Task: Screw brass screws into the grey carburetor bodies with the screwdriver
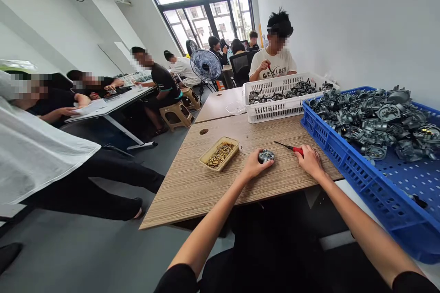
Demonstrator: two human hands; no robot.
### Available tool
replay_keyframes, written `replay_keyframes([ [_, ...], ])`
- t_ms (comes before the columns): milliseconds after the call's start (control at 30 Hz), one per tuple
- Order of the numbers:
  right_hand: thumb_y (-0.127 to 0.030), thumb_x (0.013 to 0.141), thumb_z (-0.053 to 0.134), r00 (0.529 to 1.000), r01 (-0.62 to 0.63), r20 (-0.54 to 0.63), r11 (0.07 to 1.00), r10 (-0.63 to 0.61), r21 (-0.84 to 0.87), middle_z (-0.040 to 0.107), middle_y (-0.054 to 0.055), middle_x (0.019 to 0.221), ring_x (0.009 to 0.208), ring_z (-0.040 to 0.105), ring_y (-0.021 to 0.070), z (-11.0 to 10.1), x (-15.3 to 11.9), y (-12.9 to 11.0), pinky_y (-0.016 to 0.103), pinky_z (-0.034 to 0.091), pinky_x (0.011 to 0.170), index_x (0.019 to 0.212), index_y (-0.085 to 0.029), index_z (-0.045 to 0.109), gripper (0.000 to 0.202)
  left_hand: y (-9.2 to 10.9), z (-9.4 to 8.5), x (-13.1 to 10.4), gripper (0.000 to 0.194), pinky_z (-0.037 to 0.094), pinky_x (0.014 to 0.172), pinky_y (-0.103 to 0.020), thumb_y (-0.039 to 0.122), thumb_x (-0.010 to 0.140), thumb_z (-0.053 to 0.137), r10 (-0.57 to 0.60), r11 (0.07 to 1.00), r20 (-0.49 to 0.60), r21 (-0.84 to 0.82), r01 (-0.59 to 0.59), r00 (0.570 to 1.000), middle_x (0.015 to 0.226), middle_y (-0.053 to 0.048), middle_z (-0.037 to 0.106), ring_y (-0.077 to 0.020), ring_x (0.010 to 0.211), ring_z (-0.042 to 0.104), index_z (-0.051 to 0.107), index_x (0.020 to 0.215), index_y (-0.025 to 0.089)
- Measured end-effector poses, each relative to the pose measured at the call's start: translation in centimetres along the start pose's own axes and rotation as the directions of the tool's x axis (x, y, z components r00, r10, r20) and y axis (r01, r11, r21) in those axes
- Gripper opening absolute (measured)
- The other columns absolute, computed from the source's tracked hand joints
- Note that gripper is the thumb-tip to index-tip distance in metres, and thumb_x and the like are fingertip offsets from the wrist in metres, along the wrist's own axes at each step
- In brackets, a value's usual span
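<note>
My left hand is closed around a grey metal carburetor at the table's near side. To its right, my right hand grips the red handle of a screwdriver. The screwdriver's dark shaft points left and away from me, its tip beyond the carburetor and apart from it. Left of my left hand stands a small cream tray holding many brass-coloured screws. A few tiny loose pieces lie on the wood between the tray and the carburetor.
A blue crate heaped with carburetors stands at the right, beside my right arm. Behind the table stands a white crate with more metal parts, a co-worker seated beyond it. A person in a white top stands left; a fan is farther back.
</note>
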State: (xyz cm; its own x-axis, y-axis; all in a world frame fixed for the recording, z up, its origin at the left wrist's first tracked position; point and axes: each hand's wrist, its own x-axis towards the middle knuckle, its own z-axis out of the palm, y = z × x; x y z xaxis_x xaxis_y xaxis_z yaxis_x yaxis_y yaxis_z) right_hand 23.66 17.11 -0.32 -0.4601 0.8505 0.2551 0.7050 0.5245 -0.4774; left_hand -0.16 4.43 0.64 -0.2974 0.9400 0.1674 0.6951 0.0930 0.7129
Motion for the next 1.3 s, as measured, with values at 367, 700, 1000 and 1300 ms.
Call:
replay_keyframes([
  [367,-0.024,0.093,0.053,0.955,0.292,-0.125,0.924,-0.269,0.246,0.069,0.009,0.115,0.103,0.066,0.0248,-9.2,1.5,-3.2,0.038,0.052,0.087,0.117,-0.023,0.063,0.025,0.7,2.3,-1.7,0.052,0.053,0.097,-0.038,0.041,0.082,0.078,-0.020,0.985,-0.183,-0.172,-0.012,0.983,0.118,-0.009,0.070,-0.0233,0.108,0.067,0.056,0.123,0.019],
  [700,-0.020,0.099,0.045,0.880,0.470,-0.032,0.858,-0.474,0.208,0.069,0.008,0.117,0.112,0.065,0.0260,-12.7,-1.3,-8.2,0.046,0.052,0.101,0.120,-0.026,0.064,0.028,0.9,2.0,-1.8,0.053,0.051,0.102,-0.039,0.039,0.082,0.079,0.002,0.981,-0.151,-0.190,-0.031,0.989,0.123,-0.010,0.068,-0.0243,0.115,0.065,0.056,0.126,0.021],
  [1000,-0.020,0.098,0.047,0.897,0.435,0.018,0.891,-0.441,0.129,0.069,0.007,0.120,0.113,0.066,0.0271,-12.5,-1.7,-8.6,0.045,0.054,0.096,0.122,-0.028,0.063,0.030,0.5,2.3,-1.8,0.054,0.050,0.103,-0.039,0.040,0.084,0.078,0.036,0.981,-0.177,-0.182,-0.069,0.984,0.124,-0.011,0.067,-0.0248,0.116,0.064,0.054,0.127,0.019],
  [1300,-0.021,0.098,0.047,0.906,0.419,0.027,0.903,-0.423,0.099,0.069,0.006,0.119,0.111,0.066,0.0271,-12.0,-1.8,-8.6,0.044,0.055,0.094,0.122,-0.029,0.062,0.030,0.6,2.4,-1.9,0.054,0.049,0.106,-0.041,0.039,0.083,0.078,0.006,0.985,-0.173,-0.168,-0.035,0.985,0.126,-0.012,0.066,-0.0261,0.119,0.063,0.055,0.128,0.020],
])
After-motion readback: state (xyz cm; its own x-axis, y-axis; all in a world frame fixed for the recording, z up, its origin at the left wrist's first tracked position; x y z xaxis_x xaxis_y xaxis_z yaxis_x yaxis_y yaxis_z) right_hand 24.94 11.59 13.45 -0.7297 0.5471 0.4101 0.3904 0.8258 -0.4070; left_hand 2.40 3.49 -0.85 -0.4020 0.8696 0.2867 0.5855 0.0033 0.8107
